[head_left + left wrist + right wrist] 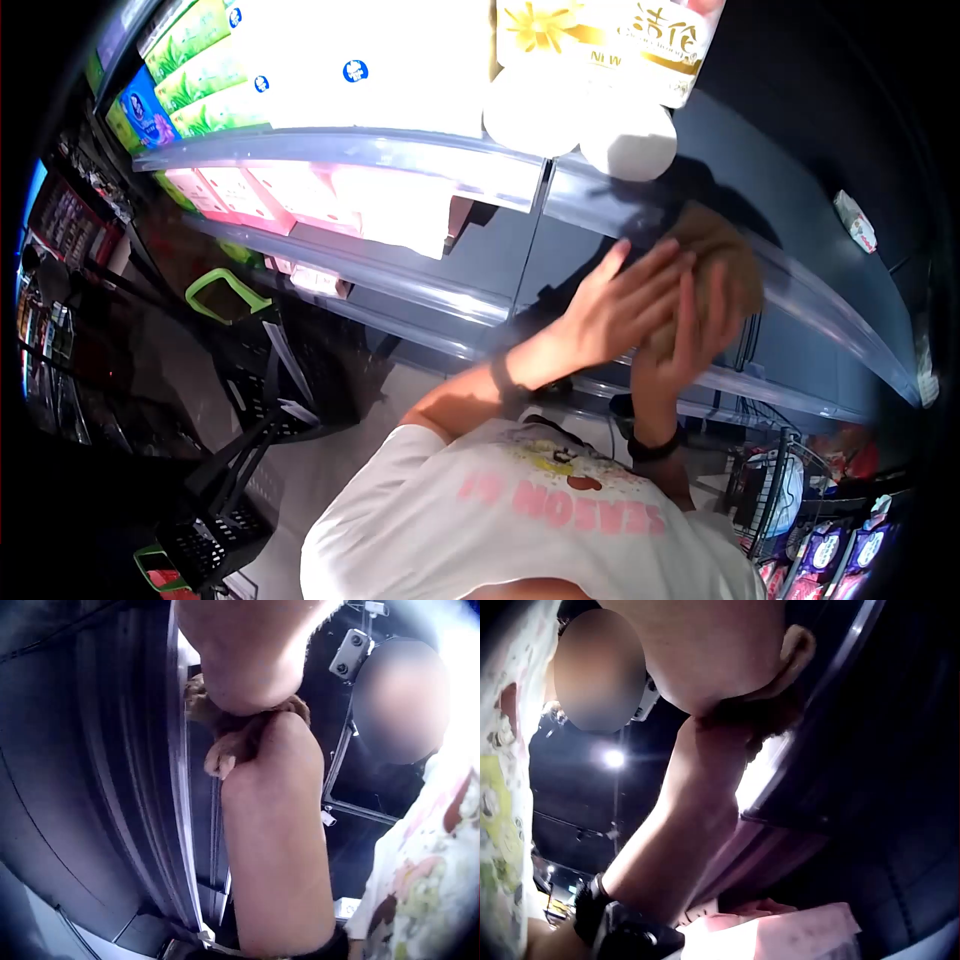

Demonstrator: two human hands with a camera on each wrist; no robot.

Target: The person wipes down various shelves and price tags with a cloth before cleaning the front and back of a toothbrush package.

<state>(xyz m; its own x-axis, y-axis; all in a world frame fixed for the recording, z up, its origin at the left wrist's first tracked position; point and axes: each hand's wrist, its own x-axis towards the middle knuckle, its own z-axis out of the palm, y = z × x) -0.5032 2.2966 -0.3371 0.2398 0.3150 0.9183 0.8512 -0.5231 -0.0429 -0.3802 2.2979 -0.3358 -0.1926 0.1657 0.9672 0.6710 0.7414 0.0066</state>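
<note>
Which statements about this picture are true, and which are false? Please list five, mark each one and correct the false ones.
1. The left hand and the right hand meet at a brown, cloth-like item. True.
2. The green handle is on the person's right. False: it is on the left.
3. The white shirt carries pink lettering. True.
4. The pink boxes lie on the floor. False: they are on a shelf.
5. The right wrist has a dark band. True.
</note>
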